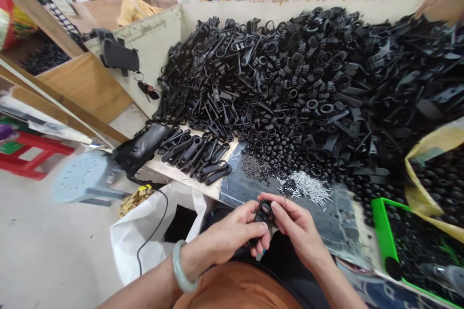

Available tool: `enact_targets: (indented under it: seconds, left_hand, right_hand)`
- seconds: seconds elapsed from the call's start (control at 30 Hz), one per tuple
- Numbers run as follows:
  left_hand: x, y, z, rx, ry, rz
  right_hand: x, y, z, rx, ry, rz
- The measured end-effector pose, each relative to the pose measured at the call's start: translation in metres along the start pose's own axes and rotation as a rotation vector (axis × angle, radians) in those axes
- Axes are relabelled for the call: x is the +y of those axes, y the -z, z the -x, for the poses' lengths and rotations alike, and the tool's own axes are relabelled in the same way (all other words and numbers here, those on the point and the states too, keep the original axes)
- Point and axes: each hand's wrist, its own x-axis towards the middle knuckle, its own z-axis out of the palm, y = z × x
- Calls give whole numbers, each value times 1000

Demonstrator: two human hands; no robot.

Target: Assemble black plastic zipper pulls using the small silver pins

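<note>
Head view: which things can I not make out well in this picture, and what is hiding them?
Head view:
Black plastic part between the left hand and right hand: fingers hide its full shape.
Small silver metal pins: too small to show their exact form.
Bright green plastic tray: cut off by the bottom edge.
Heap of black plastic parts: cut off by the right edge.

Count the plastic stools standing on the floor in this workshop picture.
2: a low red plastic stool at the far left edge, and a round grey-blue perforated plastic stool beside the workbench. Others may be hidden under the bench.
</note>
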Motion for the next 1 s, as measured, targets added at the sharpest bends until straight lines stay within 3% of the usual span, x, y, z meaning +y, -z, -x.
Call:
enact_targets:
  seconds: [0.33,0.5,0.6,0.67,1.0]
  left_hand:
    - [-4,4,2,91,18,-53]
    - [-4,9,2,114,-7,-329]
    - [-3,12,1,116,-29,-389]
    - [-2,13,1,118,-20,-410]
    - [-4,14,6,52,96,-295]
  right_hand:
    - [8,6,0,-84,-8,52]
    - [-8,17,-10,-220,212,381]
    - [-17,21,-14,-362,396,578]
    - [-18,22,-15,-388,480,646]
    - [-14,24,-17,-494,500,704]
